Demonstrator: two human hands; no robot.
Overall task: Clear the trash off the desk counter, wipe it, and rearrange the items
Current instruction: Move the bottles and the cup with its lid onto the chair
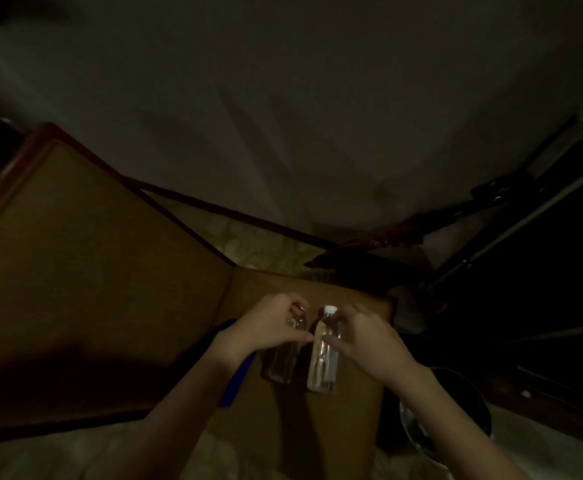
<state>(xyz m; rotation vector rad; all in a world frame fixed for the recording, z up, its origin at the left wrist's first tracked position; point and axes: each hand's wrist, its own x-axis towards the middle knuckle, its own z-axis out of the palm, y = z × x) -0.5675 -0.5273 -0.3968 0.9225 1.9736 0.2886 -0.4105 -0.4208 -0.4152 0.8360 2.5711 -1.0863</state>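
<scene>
Left hand [266, 323] has its fingers curled round the upper part of a clear bottle [285, 355]; right hand [366, 341] pinches the white-capped bottle [324, 358] just beside it. Both stand upright on the brown counter [352, 403], holding clear liquid. Dark bin [456, 410] to the right, contents too dim to tell.

head cam only | we're looking steeply down from above, close over the wooden desk counter [349, 427] | wide-angle, facing forward toward the dark wall behind it | both forearms come in from the bottom edge | no second view
</scene>
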